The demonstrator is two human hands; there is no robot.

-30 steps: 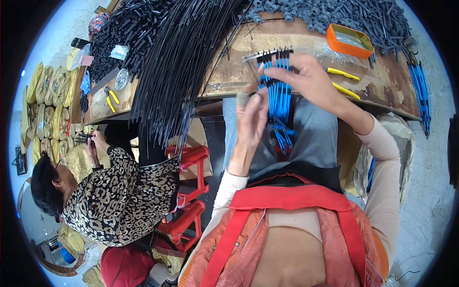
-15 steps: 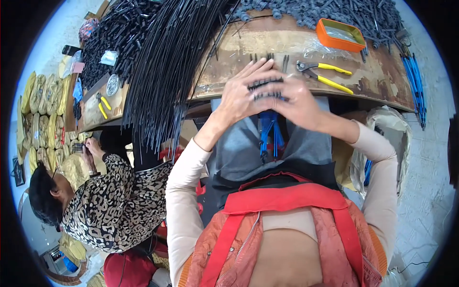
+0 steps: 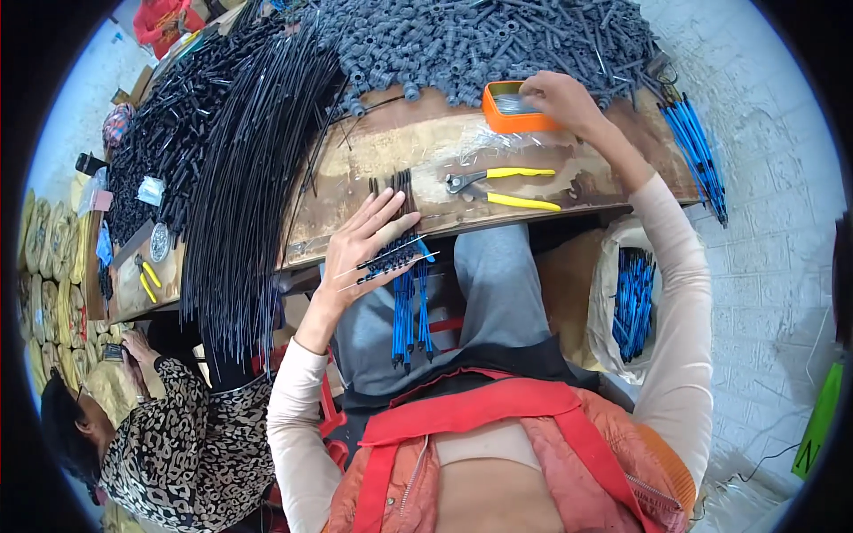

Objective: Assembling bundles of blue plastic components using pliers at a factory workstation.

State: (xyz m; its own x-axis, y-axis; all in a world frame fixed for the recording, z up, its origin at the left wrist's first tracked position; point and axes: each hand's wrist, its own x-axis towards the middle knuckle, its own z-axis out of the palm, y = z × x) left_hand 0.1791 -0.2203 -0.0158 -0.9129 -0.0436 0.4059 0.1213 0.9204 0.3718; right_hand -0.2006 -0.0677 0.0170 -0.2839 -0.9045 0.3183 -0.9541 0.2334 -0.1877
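My left hand (image 3: 369, 242) lies flat, fingers stretched, over a row of thin rods with black upper ends (image 3: 400, 184) at the table's front edge. Below it the rods' blue lower parts (image 3: 406, 311) hang over my lap. Two thin, pale pins (image 3: 373, 282) stick out crosswise by the black fittings (image 3: 397, 258) beneath that hand. At the far right, my right hand (image 3: 558, 96) dips its curled fingers over the rim of an orange box (image 3: 498, 123). Thin, shiny pieces (image 3: 514, 104) lie inside the box. Whatever those fingertips hold is hidden.
Yellow-handled pliers (image 3: 506, 187) lie on the wooden table. Long black rods (image 3: 240, 195) spill over its edge at left, with grey fittings (image 3: 480, 49) heaped behind. A lined bin (image 3: 609, 293) of blue rods stands at right. At left, another person (image 3: 191, 435) works.
My hands have come apart: the right has moved away to the orange box, while the left stays on the rods. The view has shifted, and the pins across the rods now show.
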